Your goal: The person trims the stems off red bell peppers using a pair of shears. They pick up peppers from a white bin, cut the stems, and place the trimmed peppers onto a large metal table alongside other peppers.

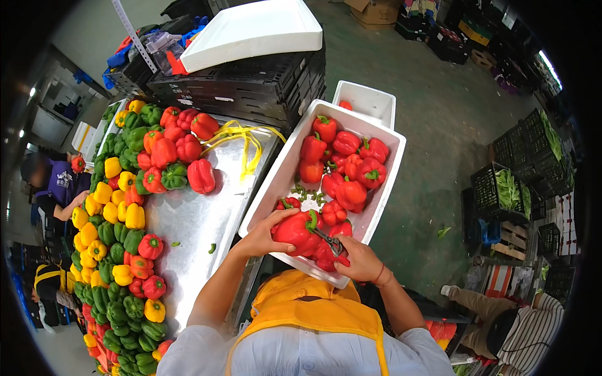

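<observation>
In my left hand [262,237] is a red bell pepper [296,233], its green stem turned up and to the right. My right hand [362,258] grips a pair of dark-handled pruning snips [330,240]; their blades reach to the pepper's stem. Both hands are over the near end of a white foam box [256,207]. Several more red peppers [351,194] lie in the box, along with cut green stem pieces [308,193] on its floor. Part of the snips' handles is hidden by my fingers.
Left of the box, a metal table [188,250] bears a long heap of green peppers [128,310], yellow peppers [135,216] and red ones. Yellow straps [241,138] lie on it. Black crates [251,94] stand behind, topped by a white foam lid [257,31]. Other people [514,326] work nearby.
</observation>
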`<state>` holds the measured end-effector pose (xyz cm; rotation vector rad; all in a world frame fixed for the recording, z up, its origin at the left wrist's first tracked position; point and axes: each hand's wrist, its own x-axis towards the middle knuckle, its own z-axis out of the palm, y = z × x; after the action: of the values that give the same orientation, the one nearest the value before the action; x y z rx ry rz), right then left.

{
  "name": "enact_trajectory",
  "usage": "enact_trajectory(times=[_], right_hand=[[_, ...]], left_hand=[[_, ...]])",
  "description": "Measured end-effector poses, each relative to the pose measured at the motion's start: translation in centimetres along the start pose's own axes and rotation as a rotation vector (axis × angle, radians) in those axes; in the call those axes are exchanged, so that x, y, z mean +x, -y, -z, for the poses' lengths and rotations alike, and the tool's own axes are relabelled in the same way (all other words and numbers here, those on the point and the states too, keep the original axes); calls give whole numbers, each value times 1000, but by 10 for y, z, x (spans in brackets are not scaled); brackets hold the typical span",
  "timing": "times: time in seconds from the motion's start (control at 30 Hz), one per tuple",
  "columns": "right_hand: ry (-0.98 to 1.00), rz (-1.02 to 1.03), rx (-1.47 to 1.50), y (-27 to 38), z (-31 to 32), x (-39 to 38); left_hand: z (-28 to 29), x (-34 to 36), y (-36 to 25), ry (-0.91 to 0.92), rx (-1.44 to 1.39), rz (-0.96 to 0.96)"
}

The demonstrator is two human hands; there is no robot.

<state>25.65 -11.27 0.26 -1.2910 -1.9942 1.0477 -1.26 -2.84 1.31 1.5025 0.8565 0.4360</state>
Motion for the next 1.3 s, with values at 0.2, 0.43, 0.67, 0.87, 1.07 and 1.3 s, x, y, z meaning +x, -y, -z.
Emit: enact_trajectory(times=[0.2, 0.43, 0.67, 0.87, 1.07, 1.3], right_hand=[[-10, -127, 122, 4, -12, -8], [-189, -276, 347, -36, -49, -22], [-88, -589, 902, -40, -88, -10], [-49, -482, 551, -68, -120, -8], [-95, -434, 103, -48, -149, 13], [-6, -338, -346, -39, -157, 14]], left_hand=[[-1, -4, -3, 27, -34, 42], [8, -32, 26, -71, -833, 109], [62, -110, 51, -328, -1573, 9], [124, -249, 60, -843, -1598, -143], [163, -431, 37, -1386, -1336, -358], [209, -657, 48, -1952, -907, -574]])
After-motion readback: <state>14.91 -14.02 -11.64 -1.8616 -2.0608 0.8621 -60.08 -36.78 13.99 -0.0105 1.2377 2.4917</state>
